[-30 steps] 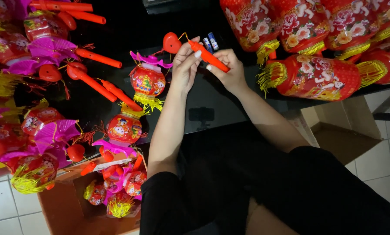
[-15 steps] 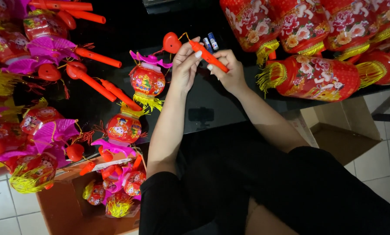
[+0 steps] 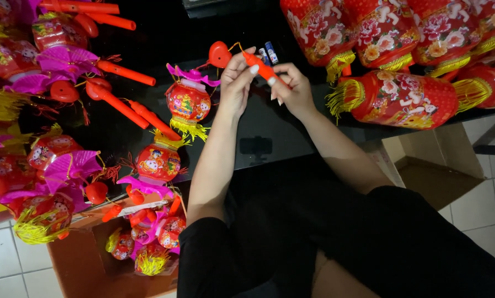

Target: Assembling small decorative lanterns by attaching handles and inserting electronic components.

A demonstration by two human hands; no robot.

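My left hand (image 3: 237, 80) and my right hand (image 3: 291, 88) both grip an orange plastic handle stick (image 3: 264, 67) above a black glossy table (image 3: 258, 127). A thin cord runs from the stick's left end to a red heart-shaped piece (image 3: 220, 54). A small red lantern with a pink fan top and yellow tassel (image 3: 188, 102) lies just left of my left hand. Two small batteries (image 3: 268, 52) lie beyond the stick.
Large red flowered lanterns with yellow fringe (image 3: 402, 99) crowd the right and far side. Small lanterns and orange sticks (image 3: 126, 105) cover the left. A cardboard box of small lanterns (image 3: 142, 243) stands on the tiled floor lower left; an open box (image 3: 424, 165) sits right.
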